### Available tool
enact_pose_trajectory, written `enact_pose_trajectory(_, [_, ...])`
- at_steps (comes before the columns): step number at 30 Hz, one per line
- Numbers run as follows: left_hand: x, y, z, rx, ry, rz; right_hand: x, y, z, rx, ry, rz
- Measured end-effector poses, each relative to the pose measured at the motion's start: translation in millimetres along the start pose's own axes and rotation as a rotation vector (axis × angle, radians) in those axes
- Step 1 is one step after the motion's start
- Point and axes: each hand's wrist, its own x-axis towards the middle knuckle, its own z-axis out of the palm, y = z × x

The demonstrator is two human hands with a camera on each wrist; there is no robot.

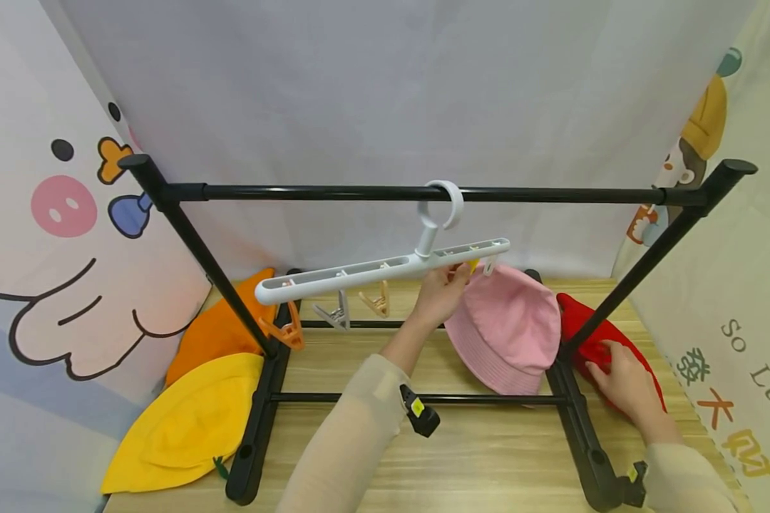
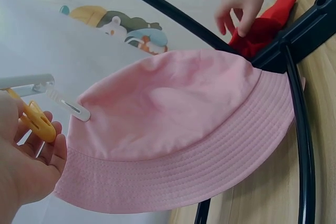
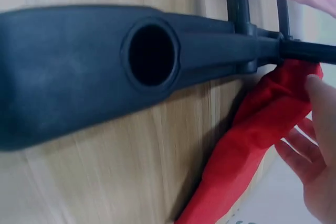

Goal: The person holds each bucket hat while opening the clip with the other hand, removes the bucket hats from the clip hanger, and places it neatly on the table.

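In the left wrist view, my left hand point(image 2: 31, 166) pinches a yellow clip point(image 2: 39, 121) under the right half of a white hanger point(image 1: 359, 271). Beside it a white clip point(image 2: 73, 107) grips the edge of a pink bucket hat point(image 1: 503, 320), which hangs tilted. My right hand point(image 1: 625, 381) reaches to a red hat point(image 1: 577, 320) outside the rack's right leg. Its thumb touches the red fabric in the right wrist view, and the loosely bent fingers stand apart from the thumb.
The hanger hooks over the crossbar of a black rack point(image 1: 308, 193). An orange clip point(image 1: 285, 329), a grey clip point(image 1: 335, 311) and a tan clip point(image 1: 378, 301) hang from its left half. A yellow hat point(image 1: 186, 420) and an orange hat point(image 1: 214, 335) lie left of the rack.
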Motion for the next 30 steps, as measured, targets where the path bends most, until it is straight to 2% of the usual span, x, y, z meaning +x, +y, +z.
enact_pose_trajectory(4, [-0.1,0.3,0.0,0.0,-0.002,-0.005,-5.2,3.2,-3.7,0.015,-0.039,0.08])
enact_pose_trajectory(8, [0.1,0.1,-0.3,0.002,-0.002,-0.006,-13.4,8.6,-6.6,0.002,-0.11,0.102])
enact_pose_trajectory(13, [0.0,-0.5,-0.1,0.0,0.004,0.008,-22.8,13.3,-9.3,-0.019,-0.274,0.111])
enact_pose_trajectory(16, [-0.7,-0.3,0.0,-0.009,0.006,0.016,-25.4,14.8,-8.7,-0.02,-0.331,0.114])
enact_pose_trajectory(25, [-0.2,-2.1,-0.7,-0.018,-0.005,0.007,-19.8,20.2,-4.4,0.004,-0.296,0.144])
enact_pose_trajectory(30, [0.0,-2.3,-1.4,-0.007,-0.01,0.017,-15.1,20.3,-5.6,0.049,-0.344,0.152])
